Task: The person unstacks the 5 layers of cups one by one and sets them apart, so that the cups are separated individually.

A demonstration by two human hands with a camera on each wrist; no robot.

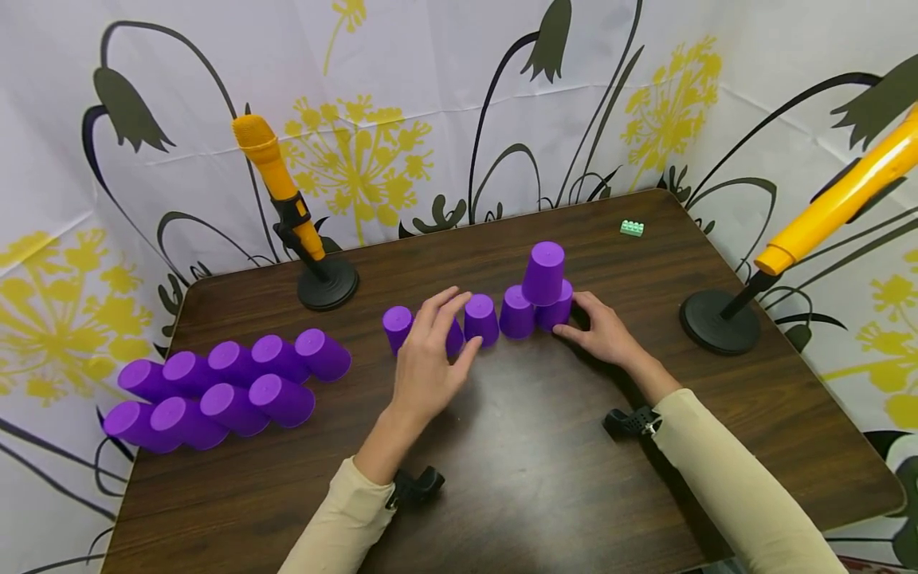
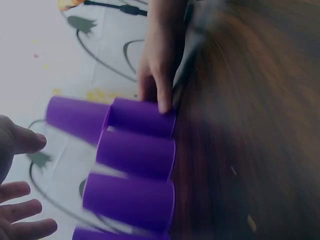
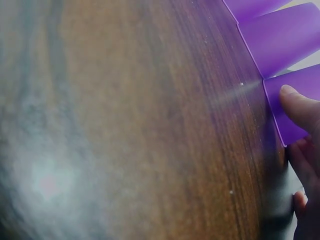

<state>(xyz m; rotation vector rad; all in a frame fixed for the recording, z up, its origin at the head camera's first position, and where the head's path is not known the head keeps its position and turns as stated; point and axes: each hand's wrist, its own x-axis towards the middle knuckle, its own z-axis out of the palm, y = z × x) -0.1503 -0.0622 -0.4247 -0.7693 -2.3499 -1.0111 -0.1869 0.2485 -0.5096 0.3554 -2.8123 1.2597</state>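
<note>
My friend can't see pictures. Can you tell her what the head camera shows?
Two hands work at a row of upside-down purple cups on a dark wooden table; the right hand touches the end cup, the left hand hovers open. One cup sits on top, and more lie at the left.

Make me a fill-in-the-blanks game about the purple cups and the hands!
1. The cups standing in the row are all the colour ____.
2. The cup on top rests on ____ cups below it.
3. The little green brick lies on the ____.
4. The right hand touches the end cup, which stands upside ____.

Missing words: purple; two; table; down
</note>
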